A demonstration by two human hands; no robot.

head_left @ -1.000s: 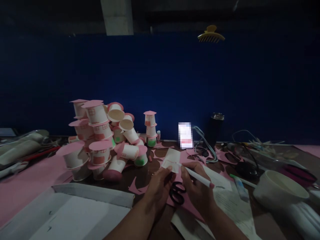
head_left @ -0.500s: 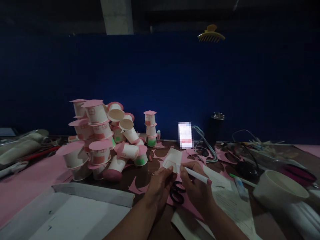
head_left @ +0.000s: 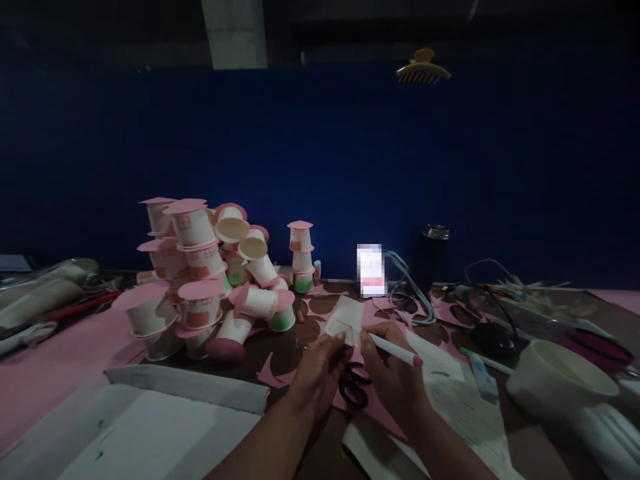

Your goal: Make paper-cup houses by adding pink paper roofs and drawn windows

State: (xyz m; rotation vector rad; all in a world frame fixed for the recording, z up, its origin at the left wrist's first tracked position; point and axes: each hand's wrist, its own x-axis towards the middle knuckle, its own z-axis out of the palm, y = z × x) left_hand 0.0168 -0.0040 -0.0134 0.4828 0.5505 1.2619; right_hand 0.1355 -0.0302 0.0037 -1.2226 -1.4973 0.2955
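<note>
My left hand [head_left: 320, 373] pinches the lower edge of a small white paper cup [head_left: 344, 316], which is tilted above the table. My right hand [head_left: 395, 380] grips a white marker with a pink cap [head_left: 395, 350]; its tip touches the cup's side. Black scissors [head_left: 354, 387] lie on pink paper just below both hands.
A heap of paper cups with pink lids [head_left: 205, 280] stands at the left. A white tray [head_left: 150, 427] sits in front. A lit phone [head_left: 371, 270], a dark tumbler [head_left: 434, 257], cables, a glue tube [head_left: 481, 375] and a white bowl [head_left: 563, 380] lie to the right.
The marker's capped end has dropped and drawn in slightly toward the cup. Both hands stay almost where they were.
</note>
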